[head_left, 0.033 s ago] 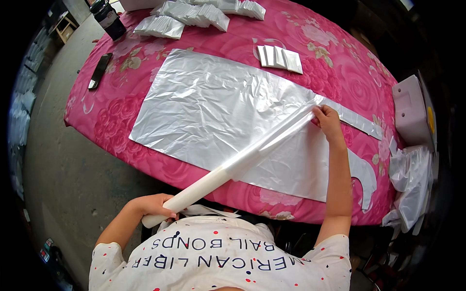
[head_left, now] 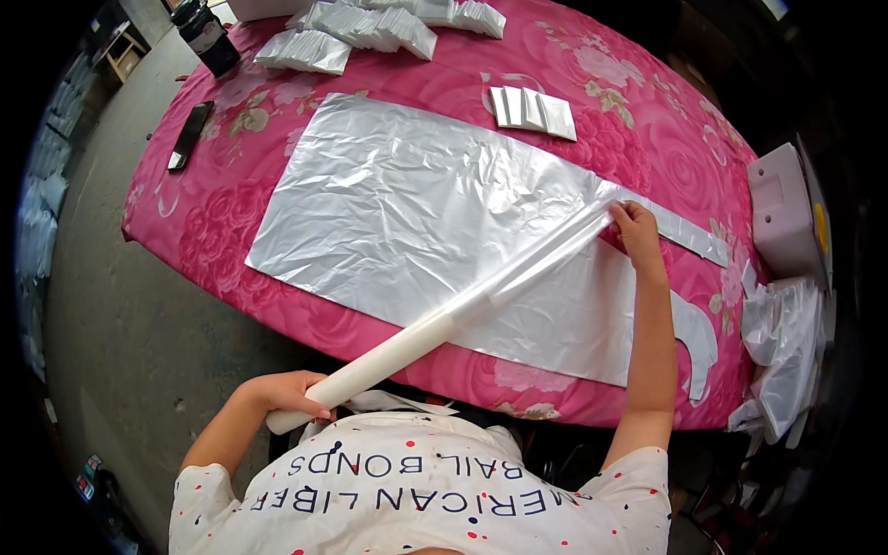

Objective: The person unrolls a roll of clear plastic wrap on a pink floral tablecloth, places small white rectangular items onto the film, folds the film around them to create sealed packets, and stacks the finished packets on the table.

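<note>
My left hand is closed around the near end of a long pale roll of thin plastic, which slants up and to the right. My right hand pinches the edge of the film at the roll's far end, where it narrows into loose folds. Beneath lies a large silvery plastic bag, flat and wrinkled. At its right end it has two handle-like strips, one straight and one curved. The roll crosses over this bag and hides part of it.
Pink floral cloth covers the table. Several small folded white packets lie beyond the bag, with heaps of packets at the back. A phone and dark bottle are at left. White box and clear bags stand right.
My right hand has moved slightly right, drawing the film edge with it. The roll and my left hand have shifted a little to the left and down.
</note>
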A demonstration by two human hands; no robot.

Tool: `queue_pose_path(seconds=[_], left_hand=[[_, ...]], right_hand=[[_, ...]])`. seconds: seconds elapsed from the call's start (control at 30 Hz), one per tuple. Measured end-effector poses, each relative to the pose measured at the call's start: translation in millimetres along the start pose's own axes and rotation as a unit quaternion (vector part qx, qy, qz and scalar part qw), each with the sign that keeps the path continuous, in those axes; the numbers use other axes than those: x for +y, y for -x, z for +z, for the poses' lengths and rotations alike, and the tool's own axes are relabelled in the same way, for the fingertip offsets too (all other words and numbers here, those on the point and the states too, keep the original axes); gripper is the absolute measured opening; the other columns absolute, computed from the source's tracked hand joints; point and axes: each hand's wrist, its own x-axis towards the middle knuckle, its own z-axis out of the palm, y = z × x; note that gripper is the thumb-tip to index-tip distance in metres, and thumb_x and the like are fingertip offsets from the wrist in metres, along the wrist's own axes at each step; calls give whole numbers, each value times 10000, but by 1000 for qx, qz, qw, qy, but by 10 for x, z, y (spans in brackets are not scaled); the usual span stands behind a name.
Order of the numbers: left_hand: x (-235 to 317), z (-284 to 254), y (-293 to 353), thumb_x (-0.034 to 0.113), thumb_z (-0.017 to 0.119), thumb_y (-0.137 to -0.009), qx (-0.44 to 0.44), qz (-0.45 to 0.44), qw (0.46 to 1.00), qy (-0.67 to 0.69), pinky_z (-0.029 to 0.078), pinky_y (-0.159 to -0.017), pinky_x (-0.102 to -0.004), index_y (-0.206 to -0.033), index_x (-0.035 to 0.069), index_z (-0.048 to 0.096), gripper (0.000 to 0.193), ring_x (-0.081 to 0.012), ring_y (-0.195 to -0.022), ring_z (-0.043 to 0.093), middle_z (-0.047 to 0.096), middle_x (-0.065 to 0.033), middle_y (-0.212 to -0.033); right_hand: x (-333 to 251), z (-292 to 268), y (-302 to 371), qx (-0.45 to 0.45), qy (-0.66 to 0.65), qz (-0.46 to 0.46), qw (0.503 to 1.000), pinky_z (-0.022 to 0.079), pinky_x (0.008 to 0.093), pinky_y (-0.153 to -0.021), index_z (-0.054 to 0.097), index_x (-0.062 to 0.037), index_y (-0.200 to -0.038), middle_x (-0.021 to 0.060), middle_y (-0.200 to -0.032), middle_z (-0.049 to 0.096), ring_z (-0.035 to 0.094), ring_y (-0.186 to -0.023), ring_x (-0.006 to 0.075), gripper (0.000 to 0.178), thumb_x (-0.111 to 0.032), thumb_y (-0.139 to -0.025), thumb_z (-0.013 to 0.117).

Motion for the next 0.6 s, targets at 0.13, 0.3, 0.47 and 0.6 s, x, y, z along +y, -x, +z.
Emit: queue_pose_path(seconds=[0.13, 0.3, 0.47, 0.6], left_hand=[[-15, -140, 138, 110, 730, -720, 0, -33, 987, -160, 430, -879, -307, -1120, 6, 542, 454, -159, -978, 577, 641, -75, -1025], [592, -7, 85, 197, 743, -695, -10, 5, 950, -313, 447, -803, -301, -1099, 30, 581, 466, -171, -903, 590, 640, -73, -982], [1555, 270, -343, 194, 734, -652, 91, 178, 809, -553, 466, -782, -350, -1068, 54, 594, 461, -274, -859, 611, 637, -140, -926], [1885, 494, -723, 244, 726, -657, 212, 296, 681, -635, 457, -822, -396, -1055, 65, 590, 457, -298, -904, 585, 611, -139, -989]], right_hand=[[298, -573, -143, 69, 32, -10, 997, 349, 194, -471, 600, -25, -776, -31, -623, 524, 442, -530, 38, 185, -187, -865, 591], [223, -364, -160, 7, -13, -42, 999, 345, 191, -485, 598, -23, -799, -34, -642, 520, 435, -547, 36, 170, -180, -864, 594], [-113, 229, -157, -91, -9, -53, 994, 344, 203, -495, 604, -1, -807, -35, -633, 503, 418, -556, 39, 193, -186, -859, 594], [-300, 507, -209, -122, 32, -52, 991, 362, 227, -521, 618, 5, -805, -27, -626, 515, 433, -568, 53, 187, -176, -849, 593]])
